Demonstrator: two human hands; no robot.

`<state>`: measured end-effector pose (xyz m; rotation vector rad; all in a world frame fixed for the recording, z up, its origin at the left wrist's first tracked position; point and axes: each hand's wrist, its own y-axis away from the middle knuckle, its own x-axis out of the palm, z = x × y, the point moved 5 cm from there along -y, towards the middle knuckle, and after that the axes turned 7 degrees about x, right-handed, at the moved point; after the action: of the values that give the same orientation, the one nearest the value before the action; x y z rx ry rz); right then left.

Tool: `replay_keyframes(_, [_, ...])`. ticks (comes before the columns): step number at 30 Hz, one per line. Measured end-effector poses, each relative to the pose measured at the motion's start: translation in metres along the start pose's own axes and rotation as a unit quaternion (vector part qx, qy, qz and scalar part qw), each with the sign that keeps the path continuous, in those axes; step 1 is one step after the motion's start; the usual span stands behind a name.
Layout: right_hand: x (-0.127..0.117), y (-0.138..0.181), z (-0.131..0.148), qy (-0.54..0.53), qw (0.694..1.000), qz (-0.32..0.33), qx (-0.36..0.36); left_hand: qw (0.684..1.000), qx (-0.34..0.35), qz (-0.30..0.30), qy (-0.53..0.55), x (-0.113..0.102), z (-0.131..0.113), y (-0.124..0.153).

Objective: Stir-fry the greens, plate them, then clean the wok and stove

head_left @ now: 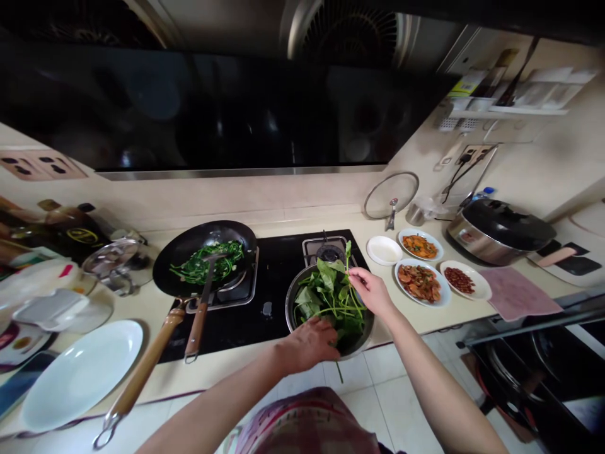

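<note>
Fresh leafy greens (pixel 326 287) fill a round metal bowl (pixel 289 315) at the front right part of the hob. My right hand (pixel 371 291) is closed in a pinch on a stem of the greens at the bowl's right side. My left hand (pixel 309 343) lies over the near edge of the bowl, its fingers curled round some greens. A thin stem hangs below that hand. To the left, a black wok (pixel 163 265) on the burner holds dark green vegetables (pixel 208 263), with a wooden-handled spatula (pixel 198 325) resting in it.
The wok's wooden handle (pixel 142 372) juts over the counter's front edge beside a large pale plate (pixel 85 372). On the right stand two dishes of cooked food (pixel 423 284), peanuts (pixel 458 280), a white dish (pixel 384 250), a glass lid (pixel 391 195) and a lidded pot (pixel 496 233).
</note>
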<state>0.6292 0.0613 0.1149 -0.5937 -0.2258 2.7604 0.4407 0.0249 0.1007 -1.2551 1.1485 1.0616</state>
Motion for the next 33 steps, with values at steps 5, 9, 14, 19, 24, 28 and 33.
replay_keyframes(5, [-0.010, 0.000, 0.038, 0.009, 0.998, 0.009, -0.054, 0.999, 0.032, -0.013, -0.029, 0.016, -0.009, -0.006])
replay_keyframes(9, [-0.008, 0.000, 0.051, 0.066, 0.993, 0.041, -0.084, 0.991, -0.057, -0.114, 0.037, -0.022, 0.006, -0.001])
replay_keyframes(14, [0.033, 0.008, 0.018, 0.273, 0.947, 0.131, -0.112, 0.931, -0.219, -0.275, 0.096, -0.081, 0.039, 0.006])
replay_keyframes(19, [0.042, 0.022, -0.012, 0.379, 0.908, 0.161, -0.074, 0.963, -0.237, -0.125, 0.001, -0.056, 0.059, -0.034])
replay_keyframes(24, [-0.008, 0.037, -0.026, 0.277, 0.960, -0.025, -0.022, 0.971, -0.239, -0.020, 0.017, -0.002, 0.076, -0.058])
replay_keyframes(28, [-0.026, 0.057, -0.063, 0.185, 0.975, -0.105, 0.065, 0.967, -0.251, -0.041, 0.028, -0.014, 0.068, -0.035])
replay_keyframes(33, [-0.020, 0.057, -0.063, 0.231, 0.967, -0.107, 0.021, 0.980, -0.171, -0.036, 0.097, -0.025, 0.023, -0.005])
